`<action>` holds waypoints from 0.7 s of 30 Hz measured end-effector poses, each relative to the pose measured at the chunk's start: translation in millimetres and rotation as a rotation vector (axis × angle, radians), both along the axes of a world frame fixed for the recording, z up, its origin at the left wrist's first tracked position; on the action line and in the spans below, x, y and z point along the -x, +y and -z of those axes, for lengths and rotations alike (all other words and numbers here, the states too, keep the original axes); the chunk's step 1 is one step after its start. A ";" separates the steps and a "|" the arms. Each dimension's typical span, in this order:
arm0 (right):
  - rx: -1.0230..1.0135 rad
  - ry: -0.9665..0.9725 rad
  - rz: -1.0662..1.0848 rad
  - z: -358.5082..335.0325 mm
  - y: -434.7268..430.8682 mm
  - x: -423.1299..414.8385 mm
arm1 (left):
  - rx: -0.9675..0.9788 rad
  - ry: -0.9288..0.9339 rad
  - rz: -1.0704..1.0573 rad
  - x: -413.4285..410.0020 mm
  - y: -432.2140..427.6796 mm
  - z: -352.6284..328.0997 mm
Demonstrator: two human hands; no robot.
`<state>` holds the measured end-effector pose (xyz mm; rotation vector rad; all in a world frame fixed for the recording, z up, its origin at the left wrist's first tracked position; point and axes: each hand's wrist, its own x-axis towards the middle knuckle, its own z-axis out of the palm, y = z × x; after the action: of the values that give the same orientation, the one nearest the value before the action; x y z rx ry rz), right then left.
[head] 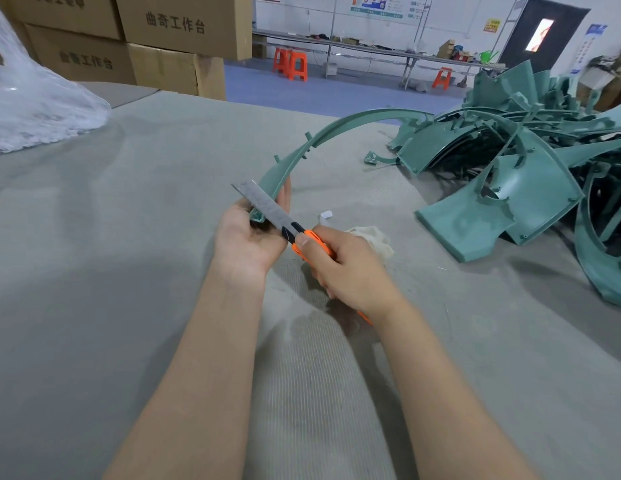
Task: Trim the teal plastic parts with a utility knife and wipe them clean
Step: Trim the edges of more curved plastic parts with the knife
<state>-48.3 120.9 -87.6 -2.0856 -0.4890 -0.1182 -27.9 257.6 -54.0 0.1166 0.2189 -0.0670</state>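
My left hand (248,239) grips the near end of a long curved teal plastic strip (323,133) that arcs up and away to the right toward the pile. My right hand (343,268) holds an orange utility knife (311,242) with its long blade (264,204) extended and laid against the strip's end by my left thumb. A crumpled pale cloth (375,239) lies on the table just behind my right hand.
A heap of teal plastic parts (531,168) fills the table's right side. The table (129,237) has a grey fabric cover. A clear plastic bag (28,102) sits at far left, cardboard boxes (163,39) behind. Orange stools (291,64) and benches stand in the background.
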 end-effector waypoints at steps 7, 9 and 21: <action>0.002 0.012 -0.025 -2.0 0.4 2.0 | 0.062 -0.033 0.010 1.6 0.0 0.3; 0.009 0.016 -0.030 -1.8 0.3 2.0 | 0.107 -0.054 -0.009 3.7 -3.1 -0.9; -0.199 0.017 0.083 -7.0 -5.2 -0.2 | -0.014 0.029 -0.031 -1.3 0.1 -3.0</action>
<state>-48.1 115.7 -80.6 -1.9106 -0.3651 -0.1891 -26.6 257.7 -51.0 0.1263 0.2501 -0.0362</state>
